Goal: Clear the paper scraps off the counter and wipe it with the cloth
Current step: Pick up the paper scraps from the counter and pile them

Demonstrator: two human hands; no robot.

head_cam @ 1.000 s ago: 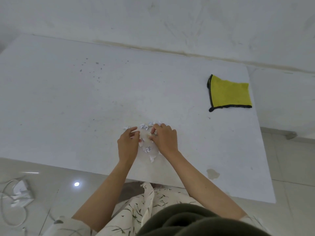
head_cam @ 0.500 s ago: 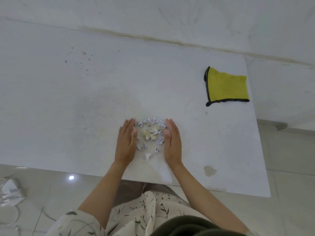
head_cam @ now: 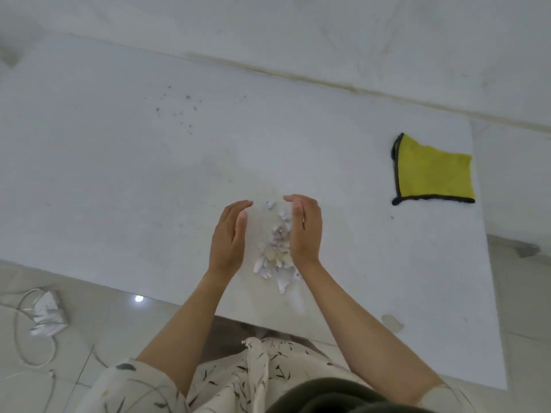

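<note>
A small heap of crumpled white paper scraps (head_cam: 275,254) lies on the white counter (head_cam: 119,174) near its front edge. My left hand (head_cam: 228,236) and my right hand (head_cam: 305,231) stand on edge on either side of the heap, palms facing each other, fingers curved inward. Neither hand holds anything. One loose scrap (head_cam: 269,205) sits apart at the far end between my fingertips. The yellow cloth (head_cam: 433,174) with a dark border lies flat at the counter's right side, well away from both hands.
Dark specks (head_cam: 179,110) dot the counter at the back left. A brownish stain (head_cam: 393,321) marks the front right edge. The wall rises behind the counter. On the tiled floor at the left lie a white charger and cable (head_cam: 44,314).
My hands went from picking at the scraps to cupping them from both sides. The scraps are now pushed into a narrower heap, closer to the counter's front edge.
</note>
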